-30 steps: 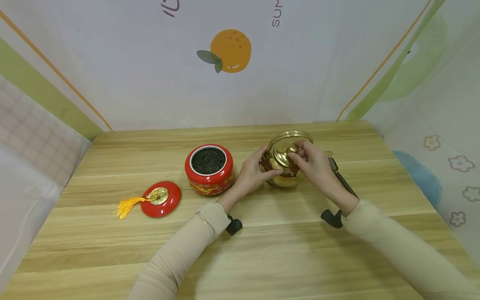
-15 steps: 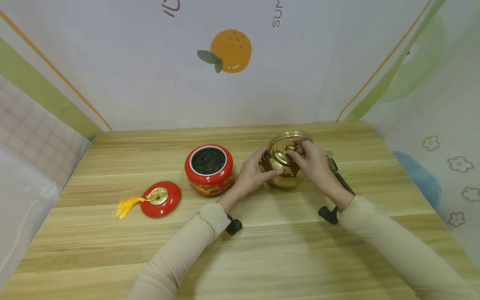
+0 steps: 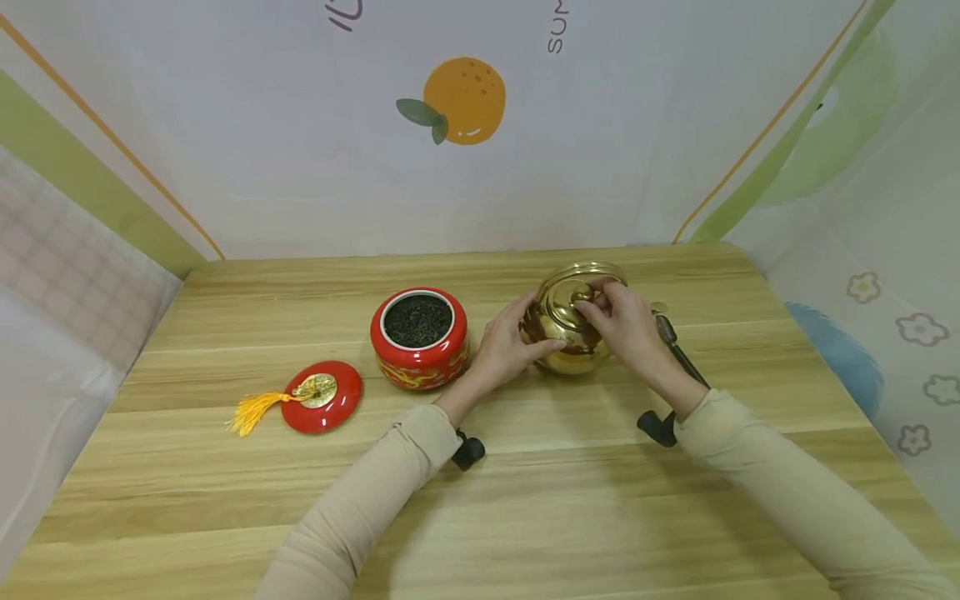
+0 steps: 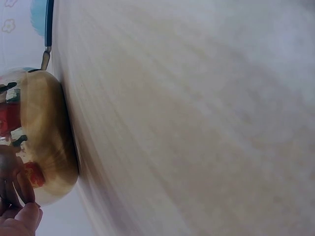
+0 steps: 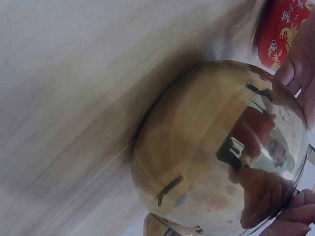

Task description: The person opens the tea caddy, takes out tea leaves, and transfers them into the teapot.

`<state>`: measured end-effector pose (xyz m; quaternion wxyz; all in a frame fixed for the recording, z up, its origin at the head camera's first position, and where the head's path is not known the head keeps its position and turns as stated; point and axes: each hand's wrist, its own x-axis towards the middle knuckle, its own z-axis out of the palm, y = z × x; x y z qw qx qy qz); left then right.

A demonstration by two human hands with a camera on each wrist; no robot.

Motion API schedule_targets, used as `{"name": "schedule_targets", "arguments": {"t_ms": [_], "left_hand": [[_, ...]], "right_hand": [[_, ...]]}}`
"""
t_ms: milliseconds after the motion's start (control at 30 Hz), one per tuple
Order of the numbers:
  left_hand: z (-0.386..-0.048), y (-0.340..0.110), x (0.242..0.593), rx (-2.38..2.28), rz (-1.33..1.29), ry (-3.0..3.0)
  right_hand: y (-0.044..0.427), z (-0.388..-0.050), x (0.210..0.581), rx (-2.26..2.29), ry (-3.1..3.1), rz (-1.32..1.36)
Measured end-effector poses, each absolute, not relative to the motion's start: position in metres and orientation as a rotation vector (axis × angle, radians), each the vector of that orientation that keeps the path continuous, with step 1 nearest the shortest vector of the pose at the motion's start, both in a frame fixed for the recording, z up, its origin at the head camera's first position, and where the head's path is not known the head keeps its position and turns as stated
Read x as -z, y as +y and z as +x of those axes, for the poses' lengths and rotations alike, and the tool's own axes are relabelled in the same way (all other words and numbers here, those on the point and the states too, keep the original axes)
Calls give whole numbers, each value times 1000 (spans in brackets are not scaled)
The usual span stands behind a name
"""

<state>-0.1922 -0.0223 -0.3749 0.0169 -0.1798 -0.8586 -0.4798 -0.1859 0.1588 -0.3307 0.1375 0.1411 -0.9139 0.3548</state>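
A shiny gold teapot with a raised hoop handle stands upright on the table. My left hand grips its left side, thumb in front; the other fingers are partly hidden behind it. With thumb and fingers my right hand pinches the knob of the teapot's lid, which sits on the pot's top. Just left of my left hand is a red jar, decorated in gold and filled with dark loose tea leaves. In the right wrist view the teapot's belly fills the middle.
The jar's red lid, with a gold medallion and yellow tassel, lies left on the wooden table. A dark-handled utensil lies right of the teapot, partly hidden by my right arm. A printed cloth wall stands behind.
My right wrist has shifted slightly left and away from me, its fingers still at the lid's knob. The left hand and the teapot's body have stayed in place.
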Motion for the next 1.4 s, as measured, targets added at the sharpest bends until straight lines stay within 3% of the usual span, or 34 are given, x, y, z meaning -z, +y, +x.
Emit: {"name": "schedule_targets", "arguments": {"t_ms": [1133,1400], "left_hand": [[-194,-23,372,1492,-559,-2671],[-191,-23,374,1493,-560,-2668]], "right_hand": [[159,-191,328,-977,-2672,443],[163,-179,336,-990,-2608,456]]}}
